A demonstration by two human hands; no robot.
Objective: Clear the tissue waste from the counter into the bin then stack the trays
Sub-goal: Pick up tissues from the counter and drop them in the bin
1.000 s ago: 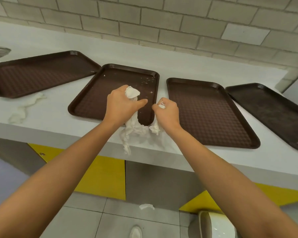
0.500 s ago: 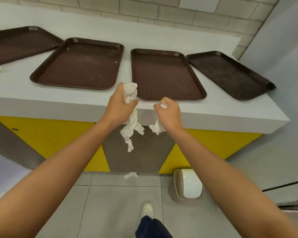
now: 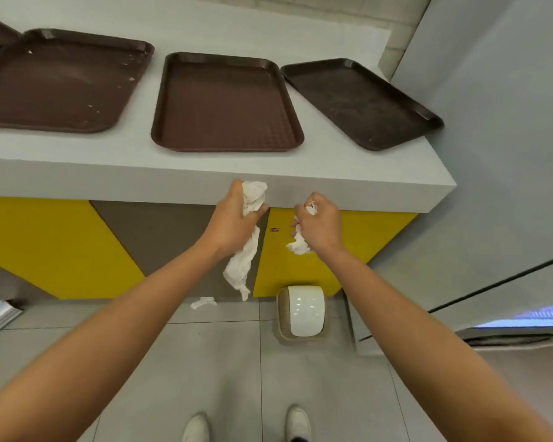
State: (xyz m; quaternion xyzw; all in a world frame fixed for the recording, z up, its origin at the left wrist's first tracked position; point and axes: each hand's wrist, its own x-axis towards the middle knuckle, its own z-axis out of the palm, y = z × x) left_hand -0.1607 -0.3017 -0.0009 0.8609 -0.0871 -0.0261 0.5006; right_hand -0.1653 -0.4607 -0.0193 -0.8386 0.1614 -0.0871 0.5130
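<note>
Gripping, head view: left hand [image 3: 233,224] curled round long crumpled white tissue strip [image 3: 241,266], right hand [image 3: 321,224] fisted on small white tissue wad [image 3: 297,245]. White-lidded beige bin [image 3: 302,311] on floor below right hand. Tissue likely light and limp, so best bunched mid-length.

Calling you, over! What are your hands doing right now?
Left hand gripping long tissue; right hand gripping small tissue wad. Below them, bin on floor. Stray tissue scrap lying left of it.

Left hand [image 3: 232,225] and right hand [image 3: 322,226] drew tissue [image 3: 242,264] off the counter [image 3: 134,175].
</note>
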